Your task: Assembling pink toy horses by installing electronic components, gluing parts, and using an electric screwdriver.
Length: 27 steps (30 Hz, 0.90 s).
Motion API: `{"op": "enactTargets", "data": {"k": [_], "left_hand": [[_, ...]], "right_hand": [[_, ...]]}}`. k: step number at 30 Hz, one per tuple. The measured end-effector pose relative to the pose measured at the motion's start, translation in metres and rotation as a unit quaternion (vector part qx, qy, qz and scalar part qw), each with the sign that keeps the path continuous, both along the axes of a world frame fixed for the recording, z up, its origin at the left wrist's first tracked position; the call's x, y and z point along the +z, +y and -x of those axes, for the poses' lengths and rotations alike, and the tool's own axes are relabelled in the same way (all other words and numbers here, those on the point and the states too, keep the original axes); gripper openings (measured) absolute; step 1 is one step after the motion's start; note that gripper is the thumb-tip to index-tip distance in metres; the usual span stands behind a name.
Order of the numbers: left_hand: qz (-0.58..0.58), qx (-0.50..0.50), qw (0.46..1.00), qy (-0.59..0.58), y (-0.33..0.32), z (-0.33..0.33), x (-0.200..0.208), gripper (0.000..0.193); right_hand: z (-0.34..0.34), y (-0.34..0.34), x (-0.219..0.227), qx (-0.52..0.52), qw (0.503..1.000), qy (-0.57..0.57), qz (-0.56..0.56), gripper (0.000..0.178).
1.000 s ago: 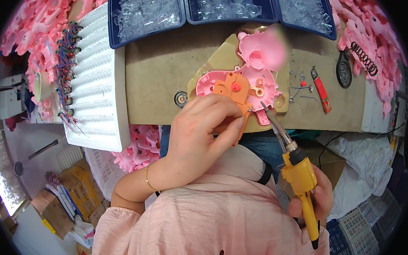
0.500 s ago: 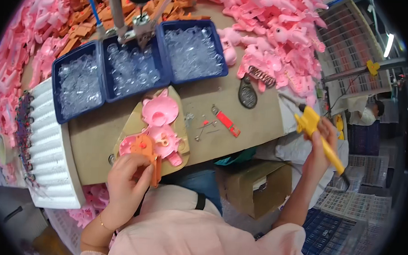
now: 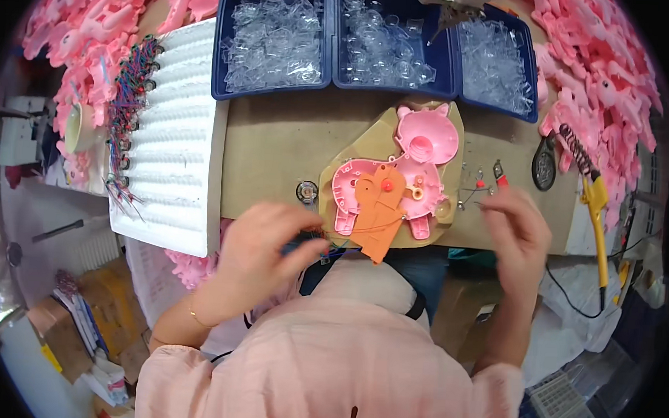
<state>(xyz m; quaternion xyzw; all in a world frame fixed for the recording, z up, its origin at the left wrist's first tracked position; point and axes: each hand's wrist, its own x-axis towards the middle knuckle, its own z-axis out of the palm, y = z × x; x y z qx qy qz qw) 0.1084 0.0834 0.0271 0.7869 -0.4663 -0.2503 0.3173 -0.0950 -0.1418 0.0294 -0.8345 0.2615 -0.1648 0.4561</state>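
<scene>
Wires (image 3: 351, 232) between left hand (image 3: 265, 239) and orange casing (image 3: 380, 211)

Nearest is a pale pink shirt (image 3: 357, 361), with a bare forearm on either side. Low at the left, by some cardboard boxes (image 3: 118, 300), a white package (image 3: 114, 379) bears coloured marks too small to read; slotted crates (image 3: 566, 410) stand at lower right.

The left hand is by the near edge of the tabletop (image 3: 277, 153), its grip narrow, thumb and fingertips drawn together on the thin wires. The right hand (image 3: 516, 230) is well apart from it, over the same edge, fingers loosely bent and grip partly wide, just beside a red-handled tool (image 3: 502, 180).

Between the hands, the orange casing lies across an open pink shell (image 3: 428, 134) with an eared head, its narrow end jutting toward the person. The shell rests on a beige block (image 3: 362, 138); a small round metal part (image 3: 306, 192) sits to its left. Further left is a ridged white foam tray (image 3: 179, 140) lined with wired motors (image 3: 133, 85). On the right, a yellow soldering iron (image 3: 597, 215) rests with its tip in a coil holder (image 3: 576, 148), near a black oval object (image 3: 545, 165).

Beyond, blue bins (image 3: 272, 94) hold clear plastic pieces (image 3: 275, 43), flanked by heaps of pink parts (image 3: 600, 56).
</scene>
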Motion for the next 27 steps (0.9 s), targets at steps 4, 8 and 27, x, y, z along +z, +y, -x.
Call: {"op": "enactTargets", "data": {"k": [4, 8, 27], "left_hand": [[0.025, -0.081, 0.989, -0.121, -0.008, 0.013, -0.010, 0.018], [0.019, -0.041, 0.997, -0.057, -0.009, 0.006, -0.001, 0.016], [0.052, 0.130, 0.847, 0.513, -0.033, -0.004, -0.016, 0.025]], "right_hand": [[-0.099, -0.005, -0.007, 0.332, 0.940, -0.009, 0.074, 0.019], [-0.102, -0.013, 0.001, 0.370, 0.925, 0.045, 0.076, 0.018], [-0.060, 0.017, 0.030, 0.082, 0.943, 0.070, 0.315, 0.024]]}}
